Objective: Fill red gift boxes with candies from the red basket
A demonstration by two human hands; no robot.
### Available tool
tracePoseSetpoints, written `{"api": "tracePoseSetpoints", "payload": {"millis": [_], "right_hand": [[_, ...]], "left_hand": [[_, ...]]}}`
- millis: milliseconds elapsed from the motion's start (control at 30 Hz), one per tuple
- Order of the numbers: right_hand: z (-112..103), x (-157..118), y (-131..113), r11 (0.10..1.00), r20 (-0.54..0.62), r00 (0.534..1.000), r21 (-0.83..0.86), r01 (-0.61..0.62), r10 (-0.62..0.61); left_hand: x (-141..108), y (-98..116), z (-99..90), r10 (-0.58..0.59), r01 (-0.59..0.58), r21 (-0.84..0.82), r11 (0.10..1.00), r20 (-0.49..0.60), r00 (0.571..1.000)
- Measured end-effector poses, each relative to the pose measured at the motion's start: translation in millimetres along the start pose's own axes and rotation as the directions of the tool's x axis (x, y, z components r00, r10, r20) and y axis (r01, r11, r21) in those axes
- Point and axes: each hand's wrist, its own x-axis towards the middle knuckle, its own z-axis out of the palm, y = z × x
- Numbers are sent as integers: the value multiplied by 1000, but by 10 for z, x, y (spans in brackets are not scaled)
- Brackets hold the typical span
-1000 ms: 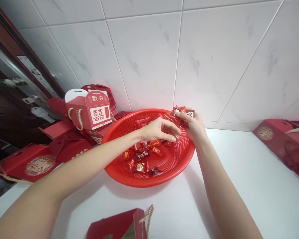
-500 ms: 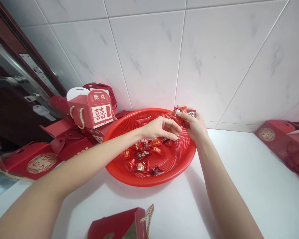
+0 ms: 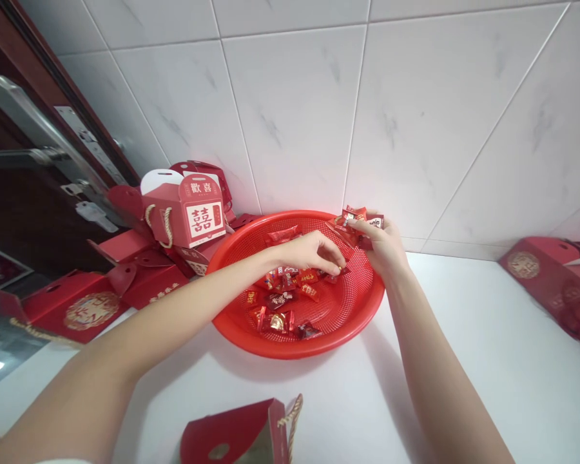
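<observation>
A round red plastic basket (image 3: 297,348) stands on the white table, with several wrapped candies (image 3: 280,299) lying in it. Over the basket's right half, my left hand (image 3: 316,253) has its thumb and fingertips pinched together on a small wrapped candy (image 3: 341,267). My right hand (image 3: 384,248) is at the basket's right rim, its fingers closed around several red candy packets (image 3: 350,222). At the bottom, a dark red box (image 3: 232,428) with a rope handle is partly cut off by the view's edge.
Red gift boxes, one pink with white flaps (image 3: 200,209), are piled left of the basket beside a dark door frame. Another red box (image 3: 551,277) lies at the right edge of the white table (image 3: 464,322). A tiled wall (image 3: 294,116) rises behind.
My left hand has moved slightly left and down, over the candies. The whole scene has shifted a little to the right in view. My right hand still holds its packets.
</observation>
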Motion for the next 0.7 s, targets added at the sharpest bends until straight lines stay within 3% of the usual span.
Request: {"api": "tracePoseSetpoints", "payload": {"millis": [133, 400, 500, 600, 700], "right_hand": [[8, -10, -6, 1000, 9, 1000, -9, -5, 5], [4, -30, -2, 999, 15, 1000, -52, -1, 2], [-9, -56, -10, 998, 65, 998, -65, 19, -15], [-20, -102, -24, 998, 122, 992, -53, 38, -31], [-7, -192, -68, 999, 158, 987, -28, 43, -38]], "left_hand": [[-3, -34, 8, -74, 56, 172, 983, 99, 992], [-14, -38, 10, -272, 177, 523, 834, 109, 956], [-74, 72, -29, -266, 157, 582, 798, 106, 958], [-229, 250, -108, -205, 156, 633, 758, 4, 979], [-520, 466, -164, -93, 134, 590, 796, -100, 991]]}}
